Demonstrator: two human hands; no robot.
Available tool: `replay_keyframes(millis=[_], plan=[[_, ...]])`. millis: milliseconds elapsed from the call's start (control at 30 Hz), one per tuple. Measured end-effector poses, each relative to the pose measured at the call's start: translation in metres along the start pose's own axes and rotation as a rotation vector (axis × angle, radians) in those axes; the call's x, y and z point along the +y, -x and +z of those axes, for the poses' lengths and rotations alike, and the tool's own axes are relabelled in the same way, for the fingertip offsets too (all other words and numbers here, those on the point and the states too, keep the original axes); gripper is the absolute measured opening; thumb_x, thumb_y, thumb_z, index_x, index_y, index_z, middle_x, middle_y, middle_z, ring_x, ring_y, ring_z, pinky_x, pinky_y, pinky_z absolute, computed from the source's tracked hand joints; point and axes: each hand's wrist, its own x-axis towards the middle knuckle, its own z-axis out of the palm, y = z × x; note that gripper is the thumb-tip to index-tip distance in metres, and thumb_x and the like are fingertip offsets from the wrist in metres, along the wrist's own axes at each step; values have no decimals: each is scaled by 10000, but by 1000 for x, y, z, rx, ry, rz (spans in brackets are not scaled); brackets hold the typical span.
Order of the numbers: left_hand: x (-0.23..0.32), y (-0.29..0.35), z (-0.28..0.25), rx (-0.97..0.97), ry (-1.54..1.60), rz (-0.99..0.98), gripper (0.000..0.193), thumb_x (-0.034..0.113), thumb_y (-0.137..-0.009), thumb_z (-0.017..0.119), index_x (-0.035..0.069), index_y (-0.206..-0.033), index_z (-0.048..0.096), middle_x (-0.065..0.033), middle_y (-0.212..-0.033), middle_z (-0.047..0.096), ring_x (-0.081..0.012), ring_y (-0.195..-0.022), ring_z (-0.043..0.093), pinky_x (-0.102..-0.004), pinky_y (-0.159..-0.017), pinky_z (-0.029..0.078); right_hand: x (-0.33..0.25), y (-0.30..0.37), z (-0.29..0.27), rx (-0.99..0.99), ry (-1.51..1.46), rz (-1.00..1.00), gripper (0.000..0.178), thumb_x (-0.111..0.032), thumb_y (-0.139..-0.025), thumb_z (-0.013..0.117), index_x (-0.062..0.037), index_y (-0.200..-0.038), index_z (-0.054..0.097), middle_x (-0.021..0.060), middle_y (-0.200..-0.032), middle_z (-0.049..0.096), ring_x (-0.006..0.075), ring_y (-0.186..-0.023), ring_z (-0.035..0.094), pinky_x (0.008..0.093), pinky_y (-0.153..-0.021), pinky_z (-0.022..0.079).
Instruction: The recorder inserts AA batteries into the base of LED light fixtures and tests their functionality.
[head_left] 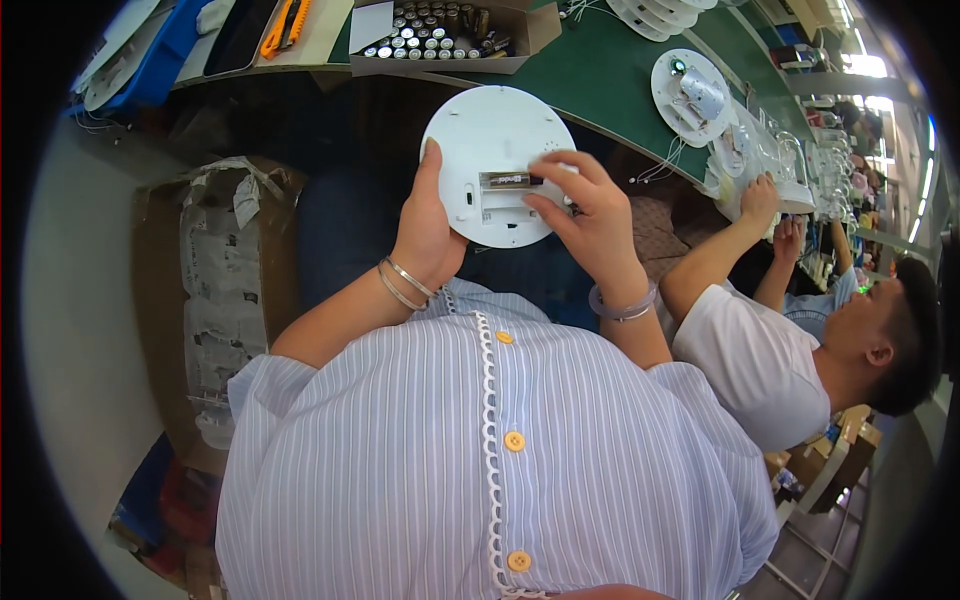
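Observation:
A white round disc-shaped housing (495,125) is held up in front of my body, its back with a battery compartment facing me. My left hand (428,225) is closed on its left edge, thumb on the face and the other fingers hidden behind. One cylindrical battery (506,181) with a dark wrapper lies in the upper slot; the slot below it looks bare. My right hand (592,215) has its thumb and index finger on either side of the battery's right end. Those fingertips are slightly blurred, and the curled fingers behind them are partly hidden.
On the green worktable (600,95) stands an open carton of batteries (430,40), with an orange cutter (287,28) to its left. More white discs with wires (692,97) lie at right. A co-worker (770,350) sits close on my right. A cardboard box (160,300) stands at left.

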Motion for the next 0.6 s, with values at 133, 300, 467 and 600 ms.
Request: replay_keyframes(millis=[133, 300, 467, 600], plan=[[0, -1, -4, 23, 23, 43, 552, 460, -857, 276, 67, -1244, 265, -109, -1185, 407, -222, -1082, 423, -323, -891, 356, -5, -5, -8, 239, 31, 39, 498, -126, -633, 675, 1, -1068, 469, 131, -1023, 514, 222, -909, 513, 281, -775, 406], [-5, 2, -1, 31, -54, 158, 550, 458, -858, 283, 46, -1223, 303, -111, -1159, 431, -198, -1048, 448, -277, -875, 361, 21, -11, 5, 55, -282, 297, 585, -213, -695, 647, 19, -1156, 372, 136, -964, 525, 180, -862, 511, 270, -731, 415], [-2, 0, -8, 14, -151, 213, 567, 464, -860, 279, 7, -1188, 351, -106, -1111, 469, -161, -1007, 468, -240, -852, 363, 7, -19, -1, -21, -516, 506, 526, -213, -696, 652, 11, -1108, 413, 62, -806, 547, 81, -598, 487, 183, -507, 393], [-2, -2, -11, 33, -171, 219, 573, 468, -859, 273, 3, -1186, 354, -112, -1111, 469, -161, -999, 473, -240, -849, 364, 11, -21, 6, 6, -468, 428, 492, -208, -684, 667, 16, -1056, 438, 44, -760, 539, 55, -538, 441, 167, -449, 347]])
